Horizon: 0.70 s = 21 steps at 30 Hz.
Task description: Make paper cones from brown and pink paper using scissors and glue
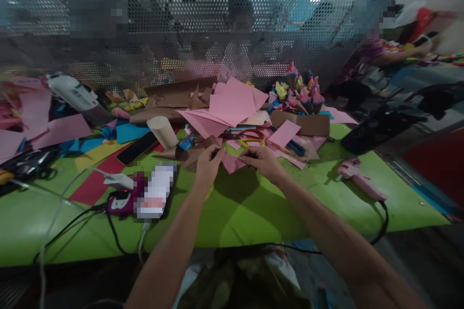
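A small piece of pink paper (232,163) is held up between both hands, over the green tabletop (232,217). My left hand (209,165) pinches its left corner, and my right hand (264,160) pinches the right one. Its lower edge hangs in a point. Just beyond the fingers lie scissors with a red handle loop (253,133) and a yellow handle loop (253,143). Behind them rises a heap of pink paper sheets (237,101). Brown paper lies beside my left hand.
A pink glue gun (362,181) lies on the right, its cord running off the front edge. Left are a lit phone (156,192), a purple power socket (125,200) with cables, and a cardboard tube (162,132). Paper cones (302,89) stand at the back; a person sits far right.
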Motion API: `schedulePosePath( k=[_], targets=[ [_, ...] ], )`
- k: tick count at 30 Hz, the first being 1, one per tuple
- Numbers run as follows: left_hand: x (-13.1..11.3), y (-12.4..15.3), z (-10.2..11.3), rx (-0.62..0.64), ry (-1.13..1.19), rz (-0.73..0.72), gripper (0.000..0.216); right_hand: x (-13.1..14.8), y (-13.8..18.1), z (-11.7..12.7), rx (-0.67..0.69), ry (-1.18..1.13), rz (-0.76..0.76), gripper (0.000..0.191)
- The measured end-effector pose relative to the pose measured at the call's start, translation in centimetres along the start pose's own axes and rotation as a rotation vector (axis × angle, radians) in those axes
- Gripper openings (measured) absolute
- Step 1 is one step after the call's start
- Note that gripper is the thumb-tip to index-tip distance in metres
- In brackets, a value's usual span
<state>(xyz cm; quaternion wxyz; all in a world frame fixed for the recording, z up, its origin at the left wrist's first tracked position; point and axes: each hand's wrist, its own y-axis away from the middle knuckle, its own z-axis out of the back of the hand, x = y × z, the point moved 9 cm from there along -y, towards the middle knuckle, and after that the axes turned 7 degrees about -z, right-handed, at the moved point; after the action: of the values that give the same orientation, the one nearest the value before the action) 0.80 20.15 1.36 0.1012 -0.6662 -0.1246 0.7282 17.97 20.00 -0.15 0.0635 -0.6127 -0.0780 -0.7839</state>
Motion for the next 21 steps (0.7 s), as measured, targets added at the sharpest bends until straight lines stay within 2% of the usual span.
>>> schedulePosePath(
  k=[8,13,18,21],
  targets=[
    [1.4,0.0,1.9,-0.204,0.086,0.063,0.032,-0.7,-0.1,0.1,0.001,-0.044,-0.045,0.032],
    [2.3,0.3,3.9,-0.42,0.223,0.144,0.033,-1.8,-0.7,2.0,-0.121,-0.06,-0.091,0.03],
    [1.6,0.1,3.8,-0.41,0.23,0.12,0.03,-2.9,-1.5,2.4,-0.134,0.007,-0.144,0.026],
    [1.3,0.3,3.7,-0.429,0.257,0.134,0.03,-2.7,-1.4,2.7,-0.162,0.105,-0.128,0.036]
  ],
)
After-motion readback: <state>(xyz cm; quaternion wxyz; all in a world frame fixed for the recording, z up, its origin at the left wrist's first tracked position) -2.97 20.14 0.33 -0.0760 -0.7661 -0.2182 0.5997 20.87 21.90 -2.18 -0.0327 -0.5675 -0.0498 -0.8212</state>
